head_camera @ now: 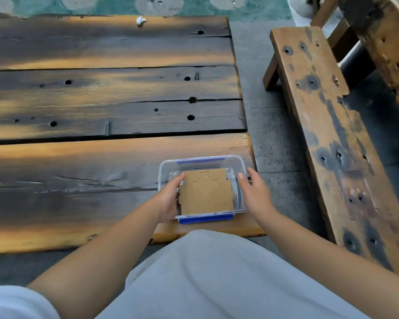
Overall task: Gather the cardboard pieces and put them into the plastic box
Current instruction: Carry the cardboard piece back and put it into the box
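Soft dim daylight, faint shadows, slight blur, wide-angle edge bending.

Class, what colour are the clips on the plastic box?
Blue, on a clear plastic box; the near clip shows it best in the head view.

The bench (101, 157) is made of wide, dark wooden planks with orange-brown streaks, long cracks and many small round holes. Gaps run between the planks. Near its far edge lies a small white crumpled scrap (140, 20). To the right stands a long wooden seat (327, 125) of the same worn wood, with black stains and screw holes, and behind it rises a thick wooden post (387, 42). Between the bench and the seat the floor (272, 143) is grey stone tiles. Beyond the far edge there is a green surface (115, 5) with pale round patches. The light is soft and even, with dim shadows over the planks.
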`<state>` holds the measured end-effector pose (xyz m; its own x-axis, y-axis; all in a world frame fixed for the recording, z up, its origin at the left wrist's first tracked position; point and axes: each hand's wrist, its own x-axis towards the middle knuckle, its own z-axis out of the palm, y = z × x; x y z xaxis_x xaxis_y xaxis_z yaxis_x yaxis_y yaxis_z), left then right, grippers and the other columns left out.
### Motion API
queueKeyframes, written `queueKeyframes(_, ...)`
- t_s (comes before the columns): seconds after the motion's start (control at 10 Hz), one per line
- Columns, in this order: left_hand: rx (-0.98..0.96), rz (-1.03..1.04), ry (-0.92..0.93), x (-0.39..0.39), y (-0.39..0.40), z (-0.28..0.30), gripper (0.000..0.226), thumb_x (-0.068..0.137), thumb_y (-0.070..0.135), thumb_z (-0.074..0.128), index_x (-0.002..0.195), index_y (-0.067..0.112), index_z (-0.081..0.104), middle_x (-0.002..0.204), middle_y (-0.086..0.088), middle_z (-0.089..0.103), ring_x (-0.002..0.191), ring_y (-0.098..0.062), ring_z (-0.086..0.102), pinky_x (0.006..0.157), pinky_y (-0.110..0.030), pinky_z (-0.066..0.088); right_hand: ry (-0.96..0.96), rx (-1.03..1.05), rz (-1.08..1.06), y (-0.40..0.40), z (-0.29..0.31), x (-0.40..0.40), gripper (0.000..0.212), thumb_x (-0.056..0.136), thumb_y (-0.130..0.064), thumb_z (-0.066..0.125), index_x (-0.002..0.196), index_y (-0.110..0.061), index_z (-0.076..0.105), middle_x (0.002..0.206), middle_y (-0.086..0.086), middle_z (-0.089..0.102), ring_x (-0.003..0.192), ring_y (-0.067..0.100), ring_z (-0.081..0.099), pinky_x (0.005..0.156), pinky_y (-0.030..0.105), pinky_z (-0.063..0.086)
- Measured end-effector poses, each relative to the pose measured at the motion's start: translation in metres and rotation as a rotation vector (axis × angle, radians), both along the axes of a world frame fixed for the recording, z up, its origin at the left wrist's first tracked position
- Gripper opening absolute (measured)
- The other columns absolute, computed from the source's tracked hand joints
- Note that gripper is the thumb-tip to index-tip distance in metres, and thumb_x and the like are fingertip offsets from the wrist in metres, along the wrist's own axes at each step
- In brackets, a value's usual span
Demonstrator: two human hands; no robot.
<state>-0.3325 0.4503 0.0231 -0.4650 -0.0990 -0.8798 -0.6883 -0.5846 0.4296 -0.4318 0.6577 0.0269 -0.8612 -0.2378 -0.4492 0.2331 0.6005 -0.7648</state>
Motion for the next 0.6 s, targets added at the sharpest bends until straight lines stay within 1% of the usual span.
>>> queueKeyframes(0.1,-0.016,-0.035,-0.004,-0.003,0.001,-0.004,0.045,0.087,0.062,0.050,0.114,0.027,0.059,0.094,-0.001,0.075,0.084,-0.018,0.072,0.058,-0.032,0.055,-0.191,-0.036,-0.021,0.006,-0.010,0.002,0.067,0.097,-0.056,0.036,0.153,-0.025,0.020,0.159,-0.003,0.023,0.145,0.020,0.021,0.117,0.047,0.020)
queueKeyframes(0.2,-0.035,-0.033,-0.022,-0.006,0.004,-0.003,0.043,0.086,0.061,0.053,0.111,0.027,0.060,0.083,0.002,0.075,0.075,-0.016,0.072,0.052,-0.031,0.055,-0.277,-0.136,-0.082,0.004,-0.015,0.007,0.064,0.098,-0.056,0.031,0.154,-0.025,0.018,0.159,-0.005,0.022,0.145,0.015,0.020,0.116,0.037,0.017)
queueKeyframes(0.3,-0.024,-0.063,-0.016,-0.012,0.010,-0.004,0.049,0.084,0.064,0.054,0.114,0.026,0.058,0.104,-0.004,0.070,0.095,-0.024,0.067,0.071,-0.039,0.055,-0.289,-0.179,-0.126,0.002,-0.014,0.008,0.061,0.099,-0.056,0.026,0.153,-0.026,0.020,0.159,-0.007,0.022,0.144,0.011,0.020,0.113,0.031,0.014)
queueKeyframes(0.4,-0.041,-0.100,-0.022,-0.019,0.023,-0.002,0.049,0.084,0.062,0.054,0.116,0.025,0.053,0.112,-0.004,0.061,0.103,-0.026,0.060,0.093,-0.046,0.048,-0.328,-0.212,-0.165,0.005,-0.015,0.006,0.061,0.099,-0.058,0.025,0.152,-0.027,0.023,0.157,-0.006,0.027,0.142,0.012,0.025,0.118,0.039,0.016)
queueKeyframes(0.5,-0.057,-0.130,-0.031,-0.023,0.023,-0.005,0.046,0.085,0.061,0.053,0.115,0.026,0.050,0.111,-0.003,0.060,0.105,-0.026,0.058,0.103,-0.050,0.040,-0.312,-0.217,-0.117,0.007,-0.016,0.004,0.059,0.099,-0.056,0.026,0.150,-0.027,0.026,0.153,-0.005,0.034,0.135,0.010,0.033,0.116,0.038,0.021)
queueKeyframes(0.6,-0.086,-0.181,0.001,-0.024,0.020,0.005,0.051,0.087,0.063,0.048,0.120,0.024,0.048,0.110,0.004,0.058,0.095,-0.016,0.058,0.093,-0.037,0.046,-0.279,-0.157,-0.080,0.007,-0.015,0.002,0.063,0.096,-0.059,0.032,0.150,-0.027,0.025,0.153,-0.004,0.034,0.136,0.014,0.034,0.116,0.042,0.023)
